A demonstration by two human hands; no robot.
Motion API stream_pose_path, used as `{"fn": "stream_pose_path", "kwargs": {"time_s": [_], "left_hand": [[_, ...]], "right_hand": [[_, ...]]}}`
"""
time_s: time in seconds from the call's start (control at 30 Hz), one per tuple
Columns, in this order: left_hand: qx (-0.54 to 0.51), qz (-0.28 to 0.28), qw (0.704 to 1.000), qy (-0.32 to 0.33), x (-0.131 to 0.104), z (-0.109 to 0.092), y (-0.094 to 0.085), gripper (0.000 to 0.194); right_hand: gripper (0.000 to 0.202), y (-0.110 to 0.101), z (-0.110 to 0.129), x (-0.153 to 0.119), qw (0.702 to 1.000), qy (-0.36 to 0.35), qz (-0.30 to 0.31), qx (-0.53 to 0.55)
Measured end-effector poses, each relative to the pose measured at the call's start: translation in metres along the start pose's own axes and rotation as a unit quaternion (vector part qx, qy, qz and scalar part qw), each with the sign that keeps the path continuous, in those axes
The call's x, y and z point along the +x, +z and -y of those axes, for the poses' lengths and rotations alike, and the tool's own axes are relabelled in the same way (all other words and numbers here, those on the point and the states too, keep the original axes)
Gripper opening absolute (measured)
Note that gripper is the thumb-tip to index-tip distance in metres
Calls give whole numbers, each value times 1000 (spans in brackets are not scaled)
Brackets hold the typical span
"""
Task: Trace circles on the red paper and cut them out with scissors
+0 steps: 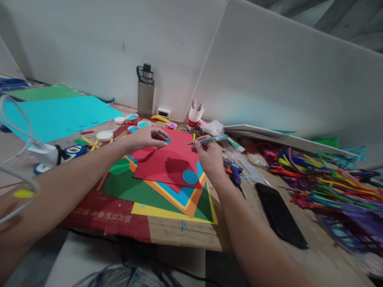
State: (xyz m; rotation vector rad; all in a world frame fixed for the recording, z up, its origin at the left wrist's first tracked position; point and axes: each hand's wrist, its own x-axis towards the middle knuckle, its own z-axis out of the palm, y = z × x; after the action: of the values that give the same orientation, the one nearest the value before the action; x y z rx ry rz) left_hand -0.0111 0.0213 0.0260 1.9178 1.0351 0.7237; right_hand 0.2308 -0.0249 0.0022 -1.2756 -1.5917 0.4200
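Observation:
Over the red sheet (155, 163), my left hand (143, 137) is closed, its fingertips pinching a small blue paper disc (169, 140) seen nearly edge-on. My right hand (210, 156) grips a teal, see-through pen (214, 139), its tip pointing left toward the disc. Another blue paper circle (190, 177) lies flat at the red sheet's near right corner. Beneath are stacked sheets of blue, orange, green (134, 191) and yellow. A green paper circle (119, 166) rests at the left of the pile.
Paint pots (144, 124) and a bottle (146, 93) stand at the back, beside a paper cup (195, 116) of pens. On the right are a glue gun (235, 171), a black phone (279, 215) and many pipe cleaners (326, 179). A white cable (22, 153) hangs at left.

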Motion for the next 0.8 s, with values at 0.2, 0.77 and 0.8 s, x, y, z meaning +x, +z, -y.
{"fn": "stream_pose_path", "kwargs": {"time_s": [0.2,0.77,0.8], "left_hand": [[182,52,981,48,12,-17,22,43],[371,97,922,59,30,-6,37,45],[358,81,929,57,29,-6,34,46]], "right_hand": [[21,-4,-1,4,1000,4,-10,8],[17,0,-4,5,1000,2,-13,-5],[18,0,-3,5,1000,6,-12,-8]]}}
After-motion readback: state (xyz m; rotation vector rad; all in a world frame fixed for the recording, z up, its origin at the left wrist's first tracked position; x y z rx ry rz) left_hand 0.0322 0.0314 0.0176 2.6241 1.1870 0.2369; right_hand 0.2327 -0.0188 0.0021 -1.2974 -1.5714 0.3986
